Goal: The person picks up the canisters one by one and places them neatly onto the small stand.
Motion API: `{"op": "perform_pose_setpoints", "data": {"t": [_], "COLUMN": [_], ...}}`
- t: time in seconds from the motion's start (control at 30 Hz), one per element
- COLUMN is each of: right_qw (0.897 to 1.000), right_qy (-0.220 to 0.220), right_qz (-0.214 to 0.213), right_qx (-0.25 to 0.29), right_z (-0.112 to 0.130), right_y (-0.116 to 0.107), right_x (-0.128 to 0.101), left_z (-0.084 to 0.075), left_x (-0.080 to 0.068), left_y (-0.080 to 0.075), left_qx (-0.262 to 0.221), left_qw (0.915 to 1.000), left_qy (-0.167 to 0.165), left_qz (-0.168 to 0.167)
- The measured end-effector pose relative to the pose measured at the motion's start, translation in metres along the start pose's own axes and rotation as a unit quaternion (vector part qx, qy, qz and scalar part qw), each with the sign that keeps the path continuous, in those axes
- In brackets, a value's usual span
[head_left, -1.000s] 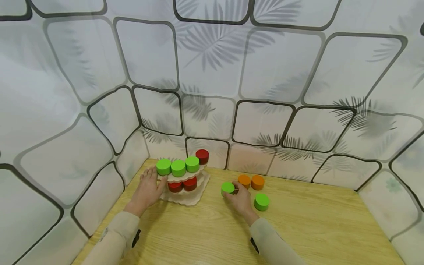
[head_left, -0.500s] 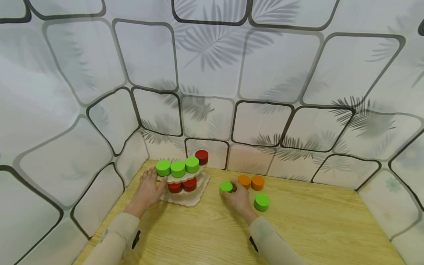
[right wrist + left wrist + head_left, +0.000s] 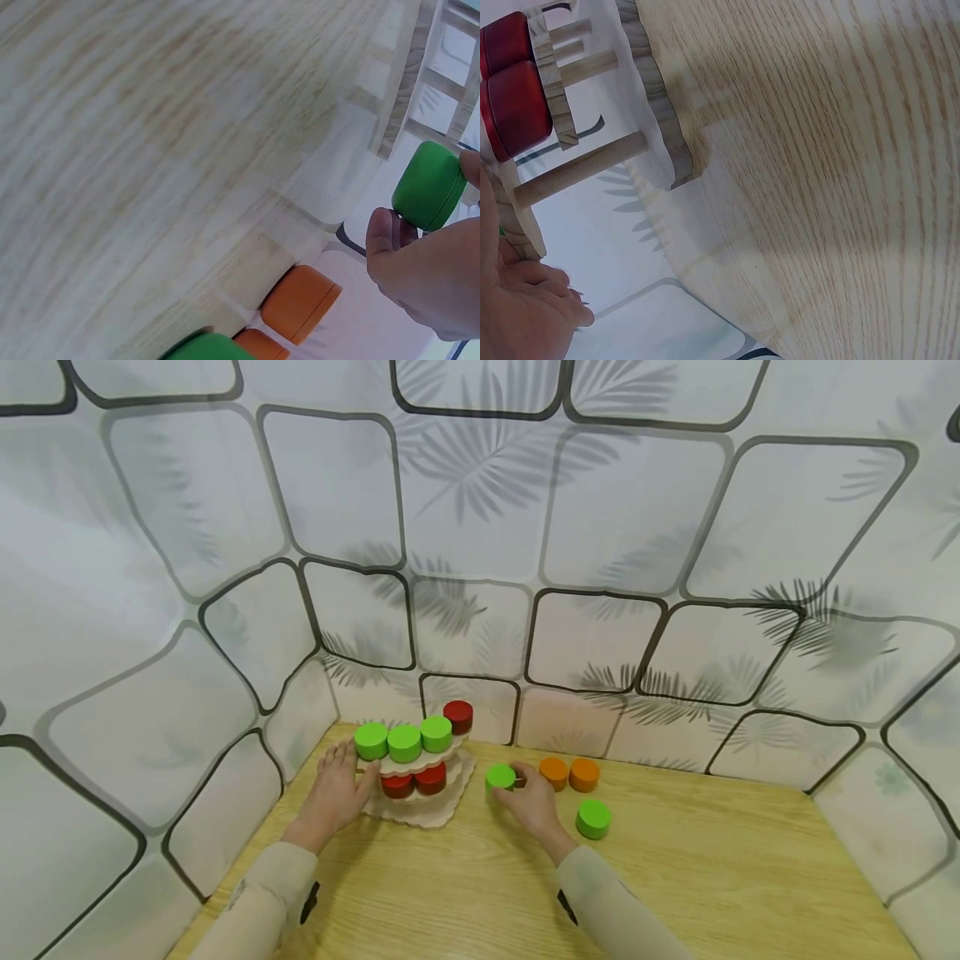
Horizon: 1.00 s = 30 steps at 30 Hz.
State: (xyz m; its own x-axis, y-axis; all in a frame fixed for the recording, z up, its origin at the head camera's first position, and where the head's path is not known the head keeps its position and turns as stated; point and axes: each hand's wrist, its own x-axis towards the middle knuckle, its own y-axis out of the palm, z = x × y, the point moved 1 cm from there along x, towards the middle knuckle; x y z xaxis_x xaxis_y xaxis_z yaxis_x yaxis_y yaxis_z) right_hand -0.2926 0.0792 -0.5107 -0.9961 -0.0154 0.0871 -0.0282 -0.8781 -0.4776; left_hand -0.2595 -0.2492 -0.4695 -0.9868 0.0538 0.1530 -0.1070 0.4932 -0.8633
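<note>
At the left stands a tiered white wooden stand (image 3: 429, 812) with scalloped edges. My left hand (image 3: 337, 789) grips the left end of its upper tier, fingers bent at the board's edge in the left wrist view. Along that tier sit 3 green round tins (image 3: 405, 743) and a dark red tin (image 3: 457, 717); red tins (image 3: 521, 109) stand on the tier beneath. Right of the stand, my right hand (image 3: 534, 802) pinches another green round tin (image 3: 429, 186) between thumb and fingers. A seam runs round it in the right wrist view, where it appears raised above the table.
Two orange tins (image 3: 583, 775) stand side by side near the back wall, right of my right hand. A loose green tin (image 3: 593, 819) stands in front of them. The wooden table (image 3: 720, 868) meets patterned walls (image 3: 600, 527) at the back and sides.
My right hand has moved a little left, towards the stand, with the green tin in its fingers. The left hand keeps its place on the upper tier.
</note>
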Motion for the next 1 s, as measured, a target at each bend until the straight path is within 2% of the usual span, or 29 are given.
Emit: {"op": "perform_pose_setpoints", "data": {"t": [0.37, 0.67, 1.0], "right_qw": [1.0, 0.999, 0.998], "right_qy": [-0.008, -0.048, -0.06], "right_qz": [0.005, 0.009, 0.012], "right_qx": [0.0, 0.011, 0.007], "right_z": [0.013, 0.025, 0.036], "right_y": [0.003, 0.01, 0.018], "right_x": [0.003, 0.006, 0.009], "left_z": [0.002, 0.002, 0.003], "left_x": [0.0, 0.001, 0.002], "left_y": [0.0, 0.001, 0.003], "left_qx": [-0.001, 0.003, 0.001], "left_qw": [1.0, 1.0, 1.0], "left_qy": [-0.002, 0.002, -0.004], "left_qz": [0.002, -0.004, 0.0]}}
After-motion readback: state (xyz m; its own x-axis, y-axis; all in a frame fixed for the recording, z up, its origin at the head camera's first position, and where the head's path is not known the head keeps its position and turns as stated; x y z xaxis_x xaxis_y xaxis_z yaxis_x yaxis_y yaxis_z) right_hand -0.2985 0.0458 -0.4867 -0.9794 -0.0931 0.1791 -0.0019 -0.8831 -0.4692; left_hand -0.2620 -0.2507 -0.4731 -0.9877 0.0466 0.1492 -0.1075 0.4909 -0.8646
